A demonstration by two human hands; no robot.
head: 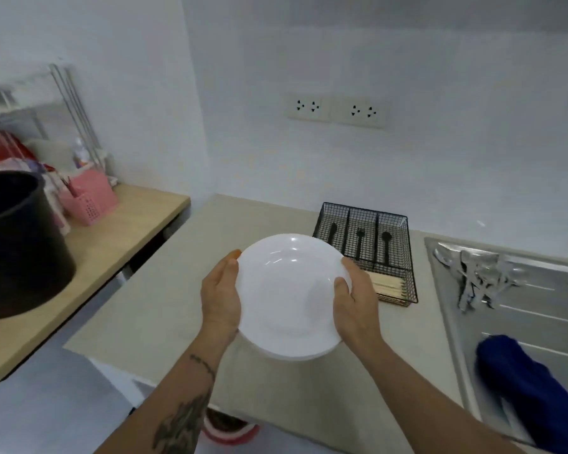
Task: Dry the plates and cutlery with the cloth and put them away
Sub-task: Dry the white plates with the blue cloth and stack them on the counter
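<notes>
- The white plate (pixel 291 294) is held above the counter (pixel 164 290), near its front edge, concave face tilted up toward the camera; round, so no long axis.
- Glossy, plain white; a second rim shows beneath it.
- Left hand (pixel 219 298) grips its left rim, right hand (pixel 354 301) its right rim.
- The blue cloth (pixel 532 388) lies on the sink's drainboard (pixel 522 309).

plates (pixel 289 296): 2 stacked | wire caddy (pixel 368 253): 1 | blue cloth (pixel 532 388): 1 | wall sockets (pixel 336 111): 2
</notes>
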